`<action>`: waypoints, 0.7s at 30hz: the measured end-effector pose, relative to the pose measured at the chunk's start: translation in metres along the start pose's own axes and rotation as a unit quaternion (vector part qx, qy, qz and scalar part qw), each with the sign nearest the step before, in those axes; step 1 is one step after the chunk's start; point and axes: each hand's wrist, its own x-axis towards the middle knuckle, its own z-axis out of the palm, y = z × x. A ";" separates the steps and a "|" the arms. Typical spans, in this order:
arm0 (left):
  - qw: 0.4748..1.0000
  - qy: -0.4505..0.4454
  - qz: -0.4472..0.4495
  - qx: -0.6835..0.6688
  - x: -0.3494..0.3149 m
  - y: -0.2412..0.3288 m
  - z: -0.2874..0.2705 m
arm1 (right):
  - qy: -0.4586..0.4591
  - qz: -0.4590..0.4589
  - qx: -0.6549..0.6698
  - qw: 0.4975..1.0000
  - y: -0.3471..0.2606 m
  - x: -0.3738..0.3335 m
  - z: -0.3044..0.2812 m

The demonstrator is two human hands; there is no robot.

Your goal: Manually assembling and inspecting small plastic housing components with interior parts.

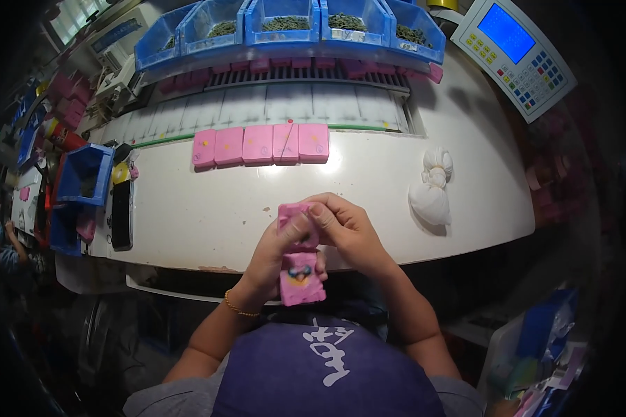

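White tied bag (431, 201) lay on right of pale table (368, 167); keypad panel (520, 66) showed lit blue screen (506, 31); black phone (122, 217) lay at left.

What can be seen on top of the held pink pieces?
The lower pink piece bears dark blue-green and yellow patches. The upper pink piece is partly covered by the left hand and right hand; what lies beneath them cannot be seen.
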 end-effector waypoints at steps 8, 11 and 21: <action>0.978 0.037 -0.001 0.206 -0.007 -0.002 -0.004 | 0.068 -0.046 -0.045 0.996 -0.007 -0.005 0.003; 0.964 0.041 0.018 0.261 -0.006 -0.004 -0.004 | 0.052 -0.050 -0.029 0.997 -0.006 -0.006 -0.001; 0.647 0.067 0.394 0.649 0.004 -0.003 -0.013 | 0.010 0.043 0.054 0.998 -0.007 -0.006 -0.015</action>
